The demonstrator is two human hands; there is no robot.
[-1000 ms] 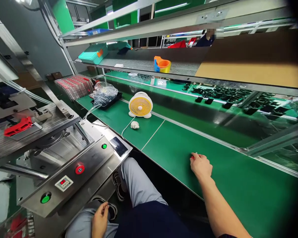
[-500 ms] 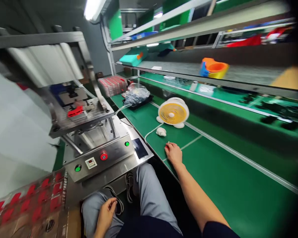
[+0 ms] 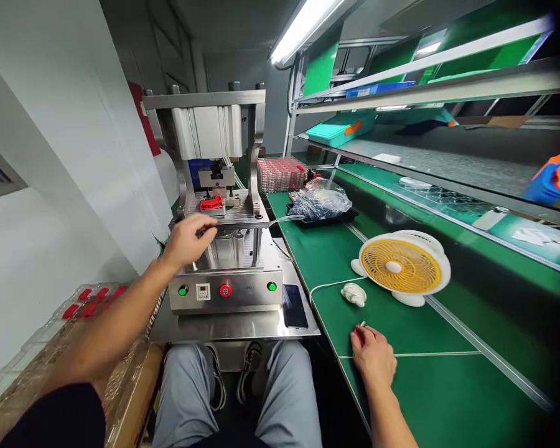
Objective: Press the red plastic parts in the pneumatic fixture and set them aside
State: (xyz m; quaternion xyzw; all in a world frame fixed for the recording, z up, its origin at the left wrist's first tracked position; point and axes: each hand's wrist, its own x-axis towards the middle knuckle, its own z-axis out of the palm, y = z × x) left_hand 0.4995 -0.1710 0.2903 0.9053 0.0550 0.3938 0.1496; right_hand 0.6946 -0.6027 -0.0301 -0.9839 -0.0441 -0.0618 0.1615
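Apparently midway: has a red plastic part set in the steel press, not yet removed; pinches a small red piece in the right hand at the green workbench; holds the left hand beside the press, thumb and fingers slightly parted.

Yellow-and-white fan on green bench; crumpled white wad near it. Dark phone lying flat, left of bench. Teal box on long shelf, orange-and-blue container farther right. Lit tube lamp overhead.
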